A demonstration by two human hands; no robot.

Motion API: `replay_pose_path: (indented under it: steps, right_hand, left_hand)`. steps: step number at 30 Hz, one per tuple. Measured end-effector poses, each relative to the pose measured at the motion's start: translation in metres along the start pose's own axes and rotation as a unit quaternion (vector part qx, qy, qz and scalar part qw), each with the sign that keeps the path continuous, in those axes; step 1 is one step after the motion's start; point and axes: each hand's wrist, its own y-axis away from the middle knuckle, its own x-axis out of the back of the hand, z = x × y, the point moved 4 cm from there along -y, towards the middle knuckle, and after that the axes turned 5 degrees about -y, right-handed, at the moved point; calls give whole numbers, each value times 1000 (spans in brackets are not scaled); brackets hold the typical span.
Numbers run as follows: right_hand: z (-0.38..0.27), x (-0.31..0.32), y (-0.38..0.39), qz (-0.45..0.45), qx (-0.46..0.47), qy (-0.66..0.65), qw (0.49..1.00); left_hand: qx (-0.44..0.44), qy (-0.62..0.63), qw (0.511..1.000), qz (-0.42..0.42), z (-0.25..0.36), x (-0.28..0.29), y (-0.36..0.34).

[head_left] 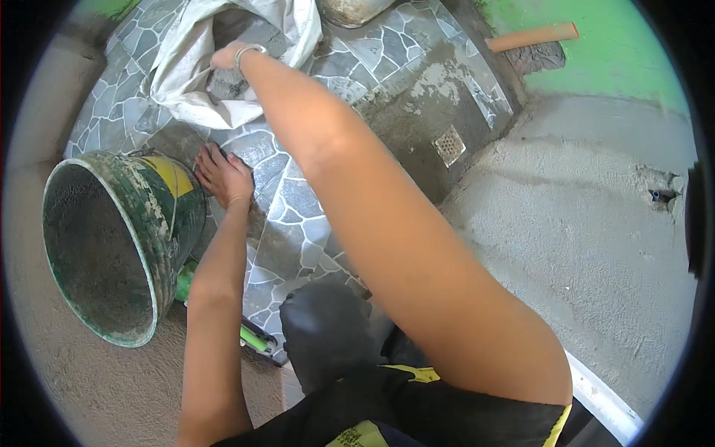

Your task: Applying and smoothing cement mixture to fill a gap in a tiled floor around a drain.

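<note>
My right hand [226,57], with a bracelet at the wrist, reaches into the mouth of a white woven sack [190,78]. Its fingers look curled down, and what they hold is hidden. Grey powder [249,36] shows inside the sack, some of it just below this hand. My left hand [223,177] rests on the tiled floor with its fingers spread, holding nothing. Right beside it, a green bucket [149,197] crusted with dried mortar lies tilted, its wide mouth turned toward the lower left.
Grey stone-pattern tiles [298,201] cover the floor. A square drain grate [449,146] sits to the right, below an orange pipe [532,37] jutting from the wall. A green-handled tool [257,340] lies near my knee. Rough plastered wall [566,231] rises at right.
</note>
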Motion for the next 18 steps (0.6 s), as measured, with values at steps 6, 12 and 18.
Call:
replay_pose_path:
  steps: [6,12,18]
  right_hand:
    - [-12,61,88,-240,23,-576,781]
    - [149,126,187,-129,-62,-561,815]
    - [308,127,268,-168,-175,-74,967]
  left_hand:
    - [-26,14,999,24,-1,5,1]
    - [-13,15,1000,19,-3,4,2]
    - [2,8,1000,5,-6,1,1]
